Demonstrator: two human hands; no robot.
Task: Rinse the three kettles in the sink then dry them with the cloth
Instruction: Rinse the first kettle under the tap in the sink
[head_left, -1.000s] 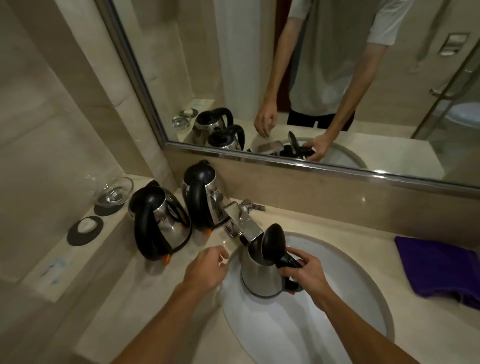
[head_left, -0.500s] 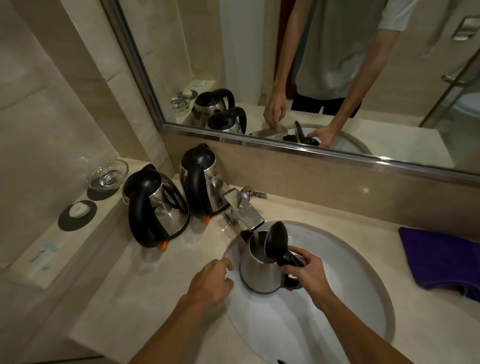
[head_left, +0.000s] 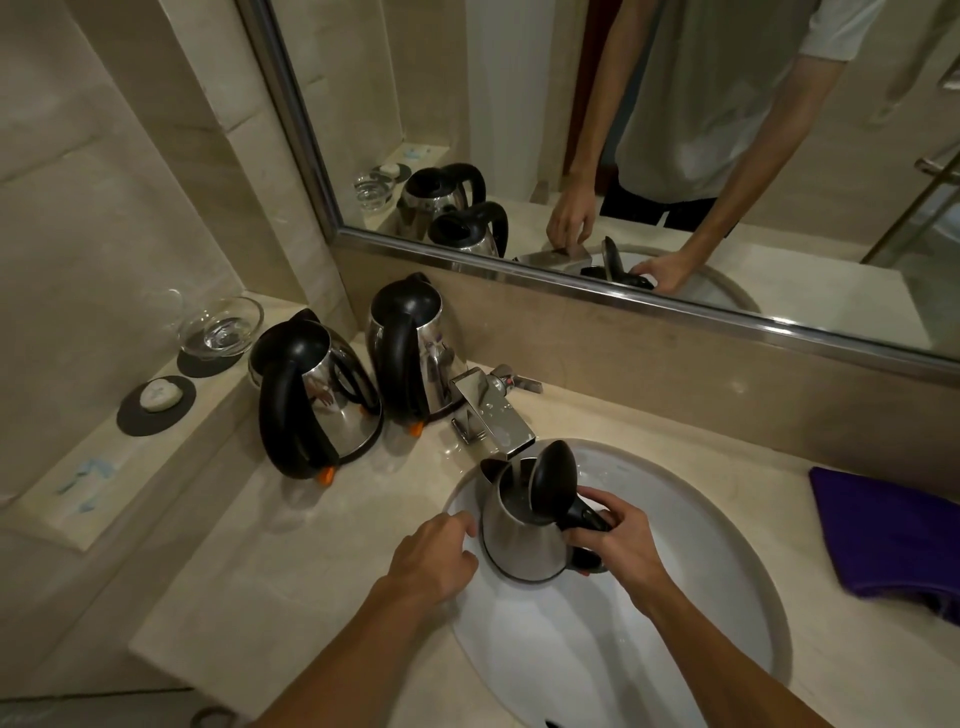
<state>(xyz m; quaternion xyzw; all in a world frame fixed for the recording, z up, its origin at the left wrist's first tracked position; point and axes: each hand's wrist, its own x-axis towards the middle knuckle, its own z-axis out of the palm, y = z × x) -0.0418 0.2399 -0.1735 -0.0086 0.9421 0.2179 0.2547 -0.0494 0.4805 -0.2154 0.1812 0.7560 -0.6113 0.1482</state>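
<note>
Kettles (head_left: 322, 395) (head_left: 410, 353): two on counter (head_left: 291, 561); third kettle (head_left: 519, 535) in sink (head_left: 701, 597), right hand (head_left: 618, 540) gripping; left hand (head_left: 431, 561) loose; one cloth (head_left: 893, 535).

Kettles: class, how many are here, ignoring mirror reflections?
3. The open kettle is in the sink, held by the right hand; the near kettle and far kettle stand on the counter left of the tap.
</note>
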